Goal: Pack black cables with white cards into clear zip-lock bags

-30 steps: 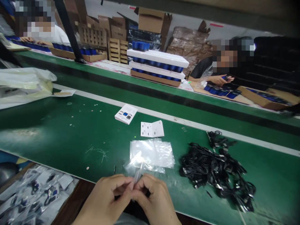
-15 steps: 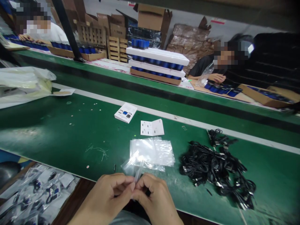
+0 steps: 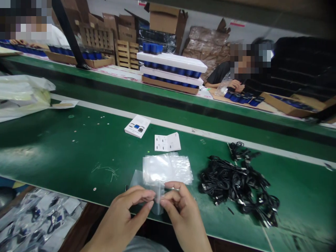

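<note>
My left hand [image 3: 123, 210] and my right hand [image 3: 181, 210] meet at the front edge of the green workbench [image 3: 78, 150]. Both pinch a small transparent plastic bag [image 3: 158, 199] between their fingertips, and its lower part hangs below them. Just beyond the fingers lies a stack of transparent zip bags [image 3: 166, 169]. To the right sits a tangled heap of black cables [image 3: 236, 185]. Further back lie an opened white leaflet [image 3: 167, 141] and a small white card box [image 3: 137, 126] with a product picture.
Bagged black-and-blue items [image 3: 39, 220] lie in a heap below the bench at lower left. A white plastic sack [image 3: 23, 94] rests at far left. Beyond a second green bench, a co-worker [image 3: 236, 75] handles blue items near a foam-layered stack [image 3: 170, 68]. Cartons and pallets fill the back.
My hands have drawn slightly apart and the small bag now hangs open and flatter between them. The whole view has shifted slightly left and up.
</note>
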Motion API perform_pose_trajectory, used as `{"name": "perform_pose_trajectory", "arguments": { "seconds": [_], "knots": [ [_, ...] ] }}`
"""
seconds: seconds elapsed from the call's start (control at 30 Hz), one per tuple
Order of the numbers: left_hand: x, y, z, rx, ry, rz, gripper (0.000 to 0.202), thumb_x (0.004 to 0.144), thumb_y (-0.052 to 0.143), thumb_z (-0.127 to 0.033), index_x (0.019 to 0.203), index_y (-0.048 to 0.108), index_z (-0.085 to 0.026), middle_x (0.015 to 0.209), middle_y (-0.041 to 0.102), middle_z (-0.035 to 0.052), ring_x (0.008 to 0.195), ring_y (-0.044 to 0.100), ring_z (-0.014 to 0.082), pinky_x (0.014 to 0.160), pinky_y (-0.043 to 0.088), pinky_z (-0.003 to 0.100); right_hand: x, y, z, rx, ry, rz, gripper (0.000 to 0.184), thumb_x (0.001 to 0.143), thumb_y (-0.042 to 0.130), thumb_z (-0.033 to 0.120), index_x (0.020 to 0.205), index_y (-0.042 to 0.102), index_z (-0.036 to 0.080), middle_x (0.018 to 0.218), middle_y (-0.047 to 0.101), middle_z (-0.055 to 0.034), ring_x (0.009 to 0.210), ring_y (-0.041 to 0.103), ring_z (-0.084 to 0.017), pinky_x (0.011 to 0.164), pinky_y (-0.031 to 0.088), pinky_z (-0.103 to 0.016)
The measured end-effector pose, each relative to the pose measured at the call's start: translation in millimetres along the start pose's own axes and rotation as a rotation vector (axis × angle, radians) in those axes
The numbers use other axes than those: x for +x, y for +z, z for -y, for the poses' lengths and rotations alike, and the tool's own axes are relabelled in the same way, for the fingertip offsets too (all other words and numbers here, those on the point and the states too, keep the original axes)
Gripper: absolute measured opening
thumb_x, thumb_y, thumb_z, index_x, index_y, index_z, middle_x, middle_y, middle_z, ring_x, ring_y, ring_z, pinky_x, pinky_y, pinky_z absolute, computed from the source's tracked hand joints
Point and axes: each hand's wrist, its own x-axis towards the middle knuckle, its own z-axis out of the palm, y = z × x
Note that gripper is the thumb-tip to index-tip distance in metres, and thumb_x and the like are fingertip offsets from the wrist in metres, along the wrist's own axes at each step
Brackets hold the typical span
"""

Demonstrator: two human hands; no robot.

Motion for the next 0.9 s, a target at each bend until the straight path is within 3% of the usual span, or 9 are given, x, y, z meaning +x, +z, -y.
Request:
{"name": "perform_pose_trajectory", "arguments": {
  "seconds": [0.1, 0.27, 0.47, 0.63, 0.9],
  "knots": [
    [-1, 1.6, 2, -0.026, -0.004, 0.014, 0.023, 0.088, 0.050, -0.030, 0.102, 0.068, -0.024, 0.097, 0.069, 0.0006, 0.090, 0.068, 0.0130, 0.081, 0.052, 0.017, 0, 6, -1, 0.072, -0.030, -0.035, 0.021, 0.076, 0.058, 0.020, 0.088, 0.041, 0.024, 0.067, 0.058, 0.0056, 0.065, 0.053, -0.014, 0.064, 0.040, -0.026],
    [-2, 2.0, -2, -0.025, -0.022, 0.033, 0.028, 0.088, 0.048, -0.035, 0.100, 0.070, -0.021, 0.087, 0.070, 0.0023, 0.078, 0.070, 0.0142, 0.069, 0.055, 0.017, 1, 14, -4, 0.115, -0.060, -0.029, 0.032, 0.072, 0.060, 0.014, 0.077, 0.031, 0.026, 0.070, 0.056, 0.0071, 0.065, 0.053, -0.012, 0.066, 0.042, -0.026],
    [-1, 4.5, -10, -0.112, -0.102, -0.007, 0.025, 0.084, 0.053, -0.035, 0.092, 0.073, -0.022, 0.083, 0.073, 0.0019, 0.075, 0.072, 0.0158, 0.065, 0.055, 0.017, 1, 14, -3, -0.026, -0.089, -0.006, 0.028, 0.072, 0.056, 0.011, 0.077, 0.032, 0.026, 0.071, 0.055, 0.0061, 0.065, 0.055, -0.014, 0.065, 0.043, -0.027],
    [2, 5.3, -12, -0.063, -0.085, 0.039, 0.025, 0.084, 0.052, -0.033, 0.090, 0.073, -0.022, 0.081, 0.073, 0.0014, 0.073, 0.072, 0.0156, 0.064, 0.055, 0.017, 2, 13, 2, -0.113, -0.088, 0.003, 0.023, 0.071, 0.055, 0.009, 0.077, 0.038, 0.024, 0.069, 0.055, 0.0055, 0.064, 0.056, -0.013, 0.062, 0.043, -0.025],
    [4, 3.2, -24, 0.165, -0.081, -0.047, 0.030, 0.082, 0.044, -0.027, 0.059, 0.061, -0.019, 0.055, 0.058, -0.0036, 0.051, 0.057, 0.0111, 0.048, 0.040, 0.016, 1, 18, -1, -0.144, -0.098, 0.005, 0.027, 0.073, 0.058, 0.005, 0.087, 0.042, 0.023, 0.068, 0.059, 0.0065, 0.065, 0.059, -0.013, 0.063, 0.044, -0.023]
  ]
}}
